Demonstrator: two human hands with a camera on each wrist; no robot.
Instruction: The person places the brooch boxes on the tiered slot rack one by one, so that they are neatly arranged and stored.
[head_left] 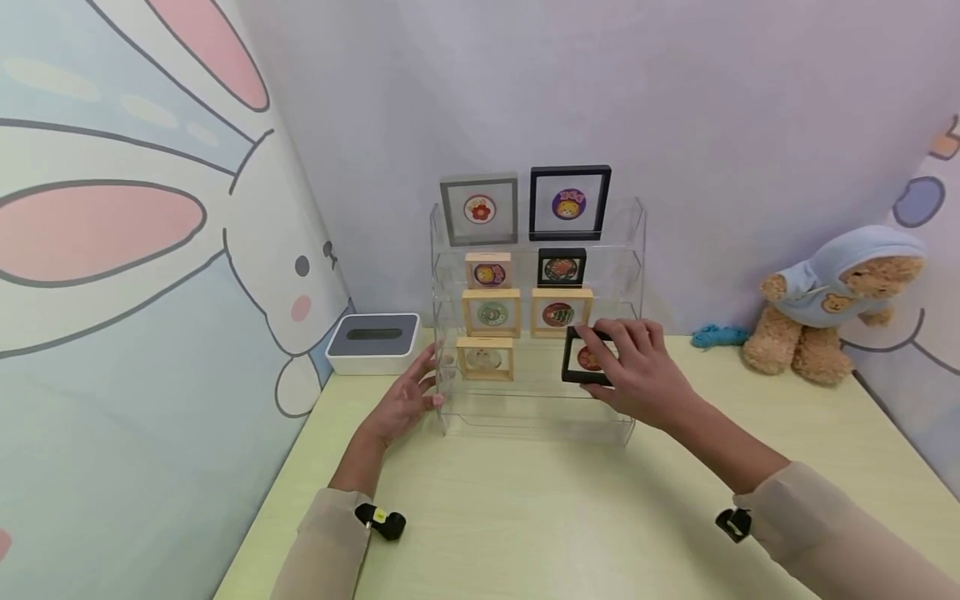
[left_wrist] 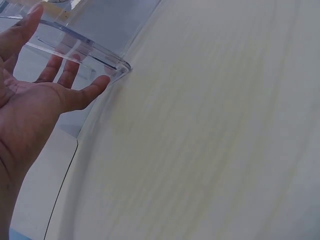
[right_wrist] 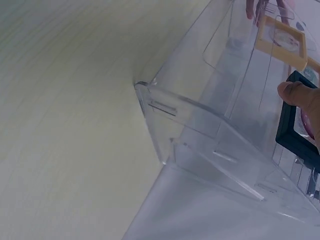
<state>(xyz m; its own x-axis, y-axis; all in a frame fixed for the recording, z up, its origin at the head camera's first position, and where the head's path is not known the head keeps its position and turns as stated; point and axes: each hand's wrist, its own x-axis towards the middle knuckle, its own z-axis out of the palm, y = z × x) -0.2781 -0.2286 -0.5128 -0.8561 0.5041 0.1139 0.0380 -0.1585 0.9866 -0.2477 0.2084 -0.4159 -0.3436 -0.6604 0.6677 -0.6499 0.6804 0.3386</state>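
Note:
My right hand pinches a small black display frame with a round red badge inside, thumb on one edge and fingers on the other. The frame is at the right of a lower tier of a clear acrylic stepped rack; whether it rests on the tier I cannot tell. My left hand is at the rack's left side, its fingers loosely extended against the clear side panel. Left of the held frame, on a lower tier, stands a wooden frame with a pale badge.
Higher tiers carry a grey frame, a large black frame, a small black frame and several wooden frames. A white-and-grey tissue box sits at left. Blue yarn and a teddy bear are at right.

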